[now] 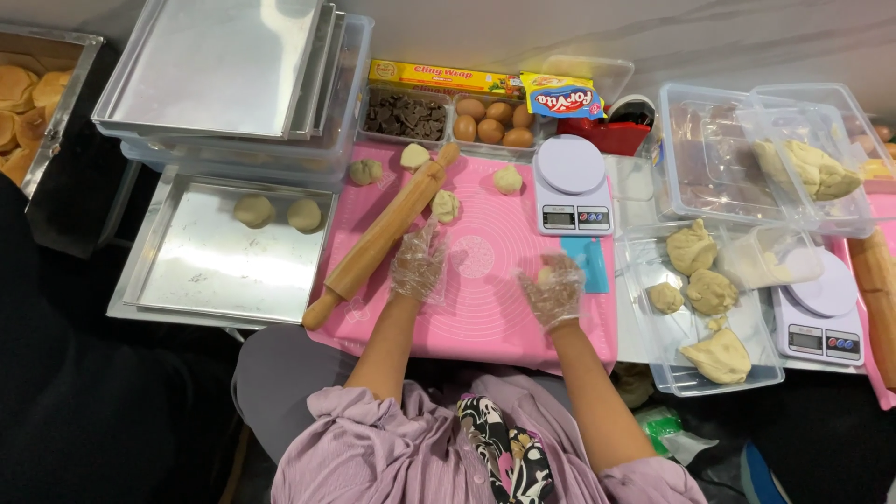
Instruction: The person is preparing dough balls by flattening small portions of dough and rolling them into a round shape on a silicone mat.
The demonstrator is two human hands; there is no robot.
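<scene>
Right hand cups one dough ball; left hand open, flat. Rolling pin axis: 1–7 o'clock. Four dough balls on mat.

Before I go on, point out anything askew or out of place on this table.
The rolling pin lies slantwise across the pink mat's left edge, its handle overhanging the steel tray. Dough balls sit scattered unevenly on the mat. Nothing looks spilled or damaged.

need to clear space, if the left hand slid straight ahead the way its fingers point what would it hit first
Probably the small dough ball just beyond the left hand on the pink mat; the rolling pin lies beside that path.
</scene>
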